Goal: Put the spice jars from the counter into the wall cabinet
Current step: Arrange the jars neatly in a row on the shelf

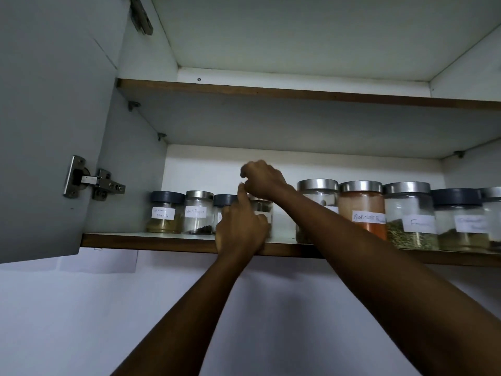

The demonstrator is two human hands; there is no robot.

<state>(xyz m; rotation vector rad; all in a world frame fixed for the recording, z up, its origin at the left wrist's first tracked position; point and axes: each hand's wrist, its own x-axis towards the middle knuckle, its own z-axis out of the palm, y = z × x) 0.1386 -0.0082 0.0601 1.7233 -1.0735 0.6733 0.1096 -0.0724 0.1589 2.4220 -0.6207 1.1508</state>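
Head view: jar (262,211) at placing step on shelf (162,244). Left hand (241,229) fingers wrap it; right hand (263,179) curled above lid, hold unclear. Next, likely: release, withdraw.

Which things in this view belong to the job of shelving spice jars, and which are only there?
Job: left hand, right hand, small jar that the left hand grips, black pepper jar, red chilli powder jar, lower shelf.
Only there: upper shelf, door hinge, cabinet door.
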